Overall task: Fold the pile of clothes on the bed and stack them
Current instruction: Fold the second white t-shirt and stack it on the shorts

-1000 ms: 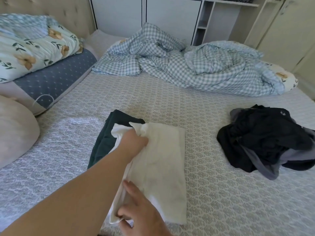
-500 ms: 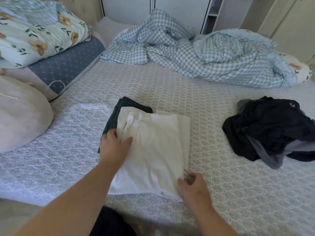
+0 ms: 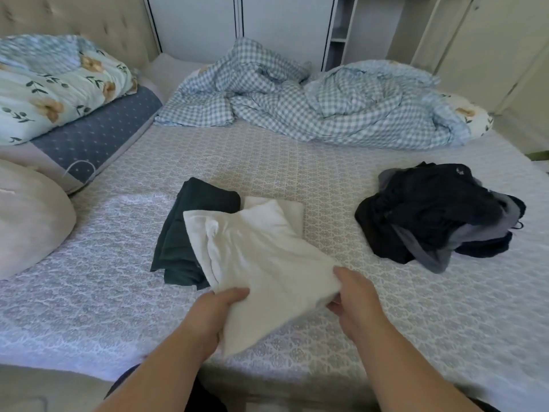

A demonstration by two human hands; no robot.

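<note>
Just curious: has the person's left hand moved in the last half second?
Yes. The left hand slid from beside the dark green garment back toward the person, now gripping the white garment's near edge.

We saw a white garment (image 3: 252,257) lying partly over a dark teal-green folded garment (image 3: 190,233). The pile of clothes (image 3: 433,215) was black and navy with grey pieces showing through. The bed cover (image 3: 445,307) carried a pale grey-and-white lattice pattern. We noted a blue-and-white gingham duvet (image 3: 297,108), a pale mint quilt (image 3: 56,90) printed with orange flowers and dark green leaves, a slate-blue pillow (image 3: 92,141) with small white dots, a plain beige cushion (image 3: 26,215), a beige headboard (image 3: 98,22) and white wardrobe doors (image 3: 282,22).
</note>
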